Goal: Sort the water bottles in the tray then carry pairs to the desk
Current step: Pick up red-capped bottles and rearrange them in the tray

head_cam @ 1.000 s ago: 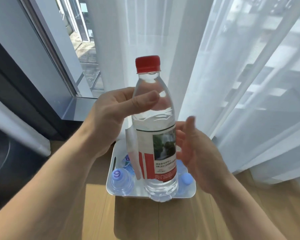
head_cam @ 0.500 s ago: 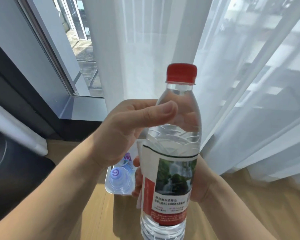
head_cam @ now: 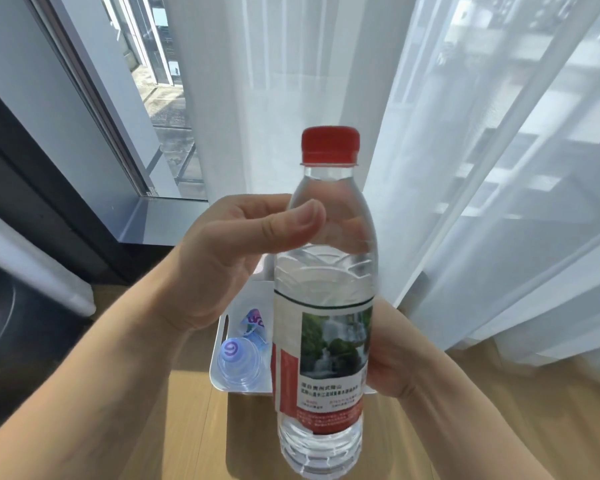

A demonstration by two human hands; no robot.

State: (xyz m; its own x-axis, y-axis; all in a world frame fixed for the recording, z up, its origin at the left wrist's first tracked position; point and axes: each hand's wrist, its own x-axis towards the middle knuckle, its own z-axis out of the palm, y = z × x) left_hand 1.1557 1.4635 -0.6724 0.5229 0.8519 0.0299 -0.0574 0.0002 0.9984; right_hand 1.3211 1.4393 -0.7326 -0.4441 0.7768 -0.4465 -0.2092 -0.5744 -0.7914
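A clear water bottle (head_cam: 326, 341) with a red cap and a red-and-green label stands upright in front of me, held high over the floor. My left hand (head_cam: 236, 261) grips its shoulder, thumb across the front. My right hand (head_cam: 388, 355) wraps the label from behind on the right. Below on the wooden floor sits a white tray (head_cam: 219, 362), mostly hidden by the bottle. In its near left corner stands a small bottle with a pale purple cap (head_cam: 236, 358).
White sheer curtains (head_cam: 465, 168) hang right behind the tray and to the right. A window with a dark frame and sill (head_cam: 153, 216) is at the left. A dark round object (head_cam: 0, 327) sits at the far left on the floor.
The red-capped bottle came up and closer to the camera, shifting right. My right hand went from open beside the bottle to closed around its label.
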